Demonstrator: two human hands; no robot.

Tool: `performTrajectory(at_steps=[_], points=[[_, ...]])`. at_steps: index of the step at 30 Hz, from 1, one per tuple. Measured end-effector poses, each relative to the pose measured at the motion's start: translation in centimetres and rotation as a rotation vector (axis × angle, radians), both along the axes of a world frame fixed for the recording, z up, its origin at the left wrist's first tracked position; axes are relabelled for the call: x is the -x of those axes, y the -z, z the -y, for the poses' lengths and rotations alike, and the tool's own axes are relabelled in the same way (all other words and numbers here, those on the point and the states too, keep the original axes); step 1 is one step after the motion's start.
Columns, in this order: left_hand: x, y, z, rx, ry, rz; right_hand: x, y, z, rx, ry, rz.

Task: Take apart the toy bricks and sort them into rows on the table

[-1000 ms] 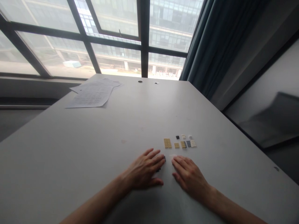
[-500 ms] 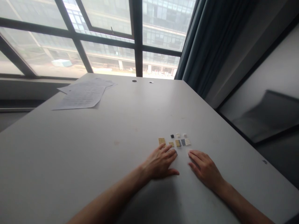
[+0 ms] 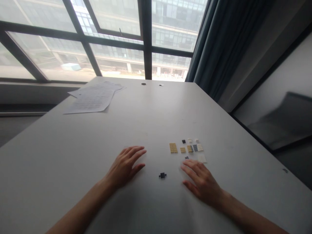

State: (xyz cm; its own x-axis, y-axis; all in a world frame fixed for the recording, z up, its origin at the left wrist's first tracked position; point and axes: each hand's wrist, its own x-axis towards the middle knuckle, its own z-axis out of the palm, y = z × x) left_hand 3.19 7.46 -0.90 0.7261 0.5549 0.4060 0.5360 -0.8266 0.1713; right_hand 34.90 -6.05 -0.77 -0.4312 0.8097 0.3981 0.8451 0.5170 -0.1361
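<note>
My left hand [image 3: 126, 164] is over the white table with its fingers apart and nothing in them. To its right lies a small black piece [image 3: 162, 175] with a knob on either side, between my two hands and touched by neither. My right hand [image 3: 201, 177] is open, its fingertips beside a small grey-blue piece [image 3: 186, 157]. A flat white piece [image 3: 202, 158] shows just behind its fingers. Farther back are a tan studded plate [image 3: 173, 148], a smaller tan plate [image 3: 182, 150], a tan and grey brick [image 3: 189, 149], a dark grey-blue brick [image 3: 195, 148] and a white studded brick [image 3: 200, 148].
Behind the bricks sit a small black piece [image 3: 183, 141] and two small white pieces, one a white arch-like piece [image 3: 189, 140]. Printed papers [image 3: 94, 99] lie at the table's far left. The table [image 3: 136, 123] reaches to the window; a dark curtain [image 3: 207, 48] hangs at right.
My left hand has moved left, away from the bricks, and the black knobbed piece now shows on the table. My right hand has shifted slightly left and nearer, uncovering the flat white piece.
</note>
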Motion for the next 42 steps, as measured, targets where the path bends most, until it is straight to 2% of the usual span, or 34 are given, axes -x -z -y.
performTrajectory(at_steps=[4,7,12,18,24,28,31,36,39,42], points=[[1.7,1.0,0.6,0.015,-0.041,-0.018,4.5,0.2,-0.5,0.074,-0.203,-0.002],[1.5,1.0,0.9,0.02,-0.027,-0.025,5.9,1.0,-0.9,0.078,-0.233,0.006],[1.3,0.9,0.8,0.02,-0.013,-0.016,4.9,1.4,-1.2,0.076,-0.172,0.029],[1.3,0.8,1.0,0.023,-0.013,0.007,4.5,1.1,-1.0,0.118,-0.173,0.032],[1.1,0.6,1.1,0.015,-0.015,0.012,5.0,1.8,-1.8,0.072,-0.246,0.022],[1.3,0.8,1.0,0.016,-0.009,0.01,4.8,1.1,-2.4,0.065,-0.303,0.05],[0.8,0.6,1.8,0.027,0.052,-0.004,4.6,0.5,-2.6,0.055,-0.316,0.051],[-1.4,-0.3,4.6,0.123,0.25,-0.037,4.4,0.5,-2.4,0.029,-0.271,-0.001],[-2.7,-0.5,5.7,0.154,0.287,-0.071,4.4,0.7,-2.3,0.023,-0.276,-0.009],[-3.2,-0.4,5.9,0.155,0.289,-0.092,4.5,0.8,-2.3,0.038,-0.281,0.003]])
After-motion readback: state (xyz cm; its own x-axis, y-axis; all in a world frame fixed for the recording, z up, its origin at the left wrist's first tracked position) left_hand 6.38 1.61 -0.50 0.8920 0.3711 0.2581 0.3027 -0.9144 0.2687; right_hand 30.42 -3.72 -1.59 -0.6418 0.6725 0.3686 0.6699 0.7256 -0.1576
